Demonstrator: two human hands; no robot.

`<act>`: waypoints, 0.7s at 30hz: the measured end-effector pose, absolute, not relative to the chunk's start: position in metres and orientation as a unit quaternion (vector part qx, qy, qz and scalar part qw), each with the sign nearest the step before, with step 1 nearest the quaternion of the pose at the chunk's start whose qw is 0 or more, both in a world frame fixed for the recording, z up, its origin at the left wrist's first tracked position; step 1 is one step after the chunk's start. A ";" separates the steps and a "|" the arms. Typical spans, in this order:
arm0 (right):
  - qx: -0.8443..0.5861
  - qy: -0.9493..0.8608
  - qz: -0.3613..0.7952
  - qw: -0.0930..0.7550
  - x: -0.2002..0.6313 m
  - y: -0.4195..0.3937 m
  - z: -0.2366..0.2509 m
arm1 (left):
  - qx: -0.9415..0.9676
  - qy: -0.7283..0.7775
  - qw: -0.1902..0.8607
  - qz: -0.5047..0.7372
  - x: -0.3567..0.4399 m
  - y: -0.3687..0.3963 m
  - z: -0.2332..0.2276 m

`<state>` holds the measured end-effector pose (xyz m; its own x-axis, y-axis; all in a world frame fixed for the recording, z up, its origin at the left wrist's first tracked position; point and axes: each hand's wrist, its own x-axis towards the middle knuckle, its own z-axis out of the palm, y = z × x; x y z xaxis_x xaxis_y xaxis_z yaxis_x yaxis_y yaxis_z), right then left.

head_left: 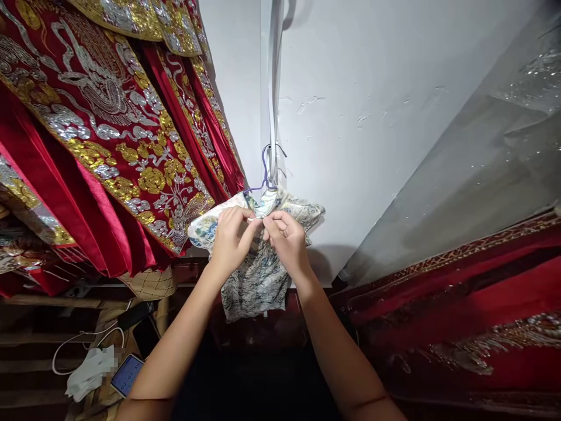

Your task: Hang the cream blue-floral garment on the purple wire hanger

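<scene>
Both hands are meeting at the collar of a small floral garment [258, 275] hanging lengthwise down from a purple hanger [265, 172] against the white wall [372, 117]. Left hand [231, 240] and right hand [284, 237] are each pinching the fabric, fingertips nearly touching; red embroidered robes [109, 134] are hanging alongside at left.

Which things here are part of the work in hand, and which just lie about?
In hand: left hand, right hand, floral garment, purple hanger.
Lying about: red embroidered robes, phone, white cable, woven basket.
</scene>
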<state>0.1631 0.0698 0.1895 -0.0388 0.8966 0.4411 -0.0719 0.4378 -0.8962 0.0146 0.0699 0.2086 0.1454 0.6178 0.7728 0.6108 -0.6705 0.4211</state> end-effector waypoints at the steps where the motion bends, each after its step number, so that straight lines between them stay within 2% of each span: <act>1: -0.349 -0.593 0.407 0.601 0.162 0.071 0.192 | 0.753 0.407 0.009 0.516 0.017 0.069 0.206; 7: -0.373 -0.610 0.354 0.603 0.162 0.070 0.186 | 0.760 0.393 0.015 0.518 0.021 0.068 0.203; 13: -0.479 -0.655 0.258 0.524 0.162 0.071 0.181 | 0.753 0.387 -0.054 0.530 0.025 0.071 0.211; 18: -0.542 -0.716 0.176 0.403 0.169 0.081 0.164 | 0.573 0.435 -0.018 0.695 -0.015 0.084 0.207; 21: -0.520 -0.748 0.191 0.366 0.176 0.072 0.148 | 0.409 0.418 0.088 0.807 -0.054 0.096 0.172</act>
